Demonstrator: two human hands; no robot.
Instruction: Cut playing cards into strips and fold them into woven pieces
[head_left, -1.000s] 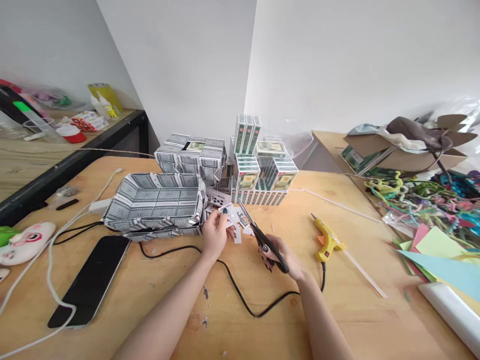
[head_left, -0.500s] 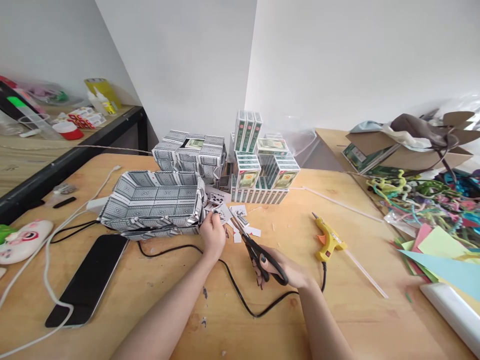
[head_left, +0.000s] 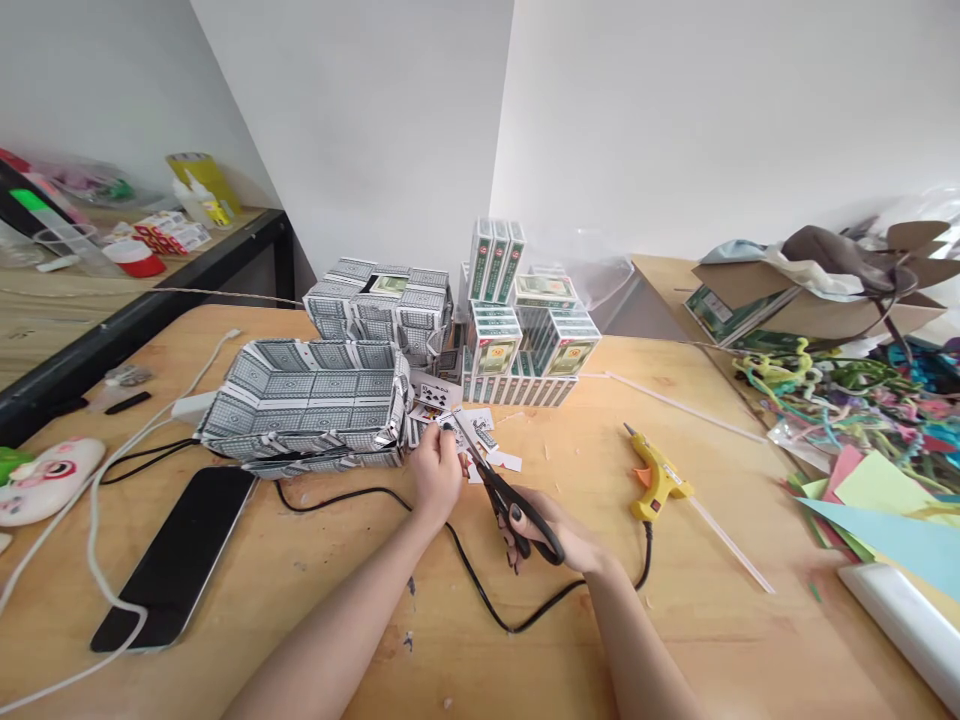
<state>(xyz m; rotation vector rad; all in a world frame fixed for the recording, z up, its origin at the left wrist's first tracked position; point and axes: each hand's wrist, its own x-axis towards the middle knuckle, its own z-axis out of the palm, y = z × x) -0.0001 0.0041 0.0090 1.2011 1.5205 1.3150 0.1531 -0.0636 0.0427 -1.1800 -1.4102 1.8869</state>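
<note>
While your left fingers [head_left: 451, 447] pinch a card [head_left: 445, 419], your right fingers [head_left: 511, 549] grip black scissors [head_left: 500, 489] pointed at it above the desk [head_left: 487, 682].

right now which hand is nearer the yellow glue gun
Right. The right hand, holding black scissors, is left of the yellow glue gun; the left hand, by the playing cards, is farther left.
</note>
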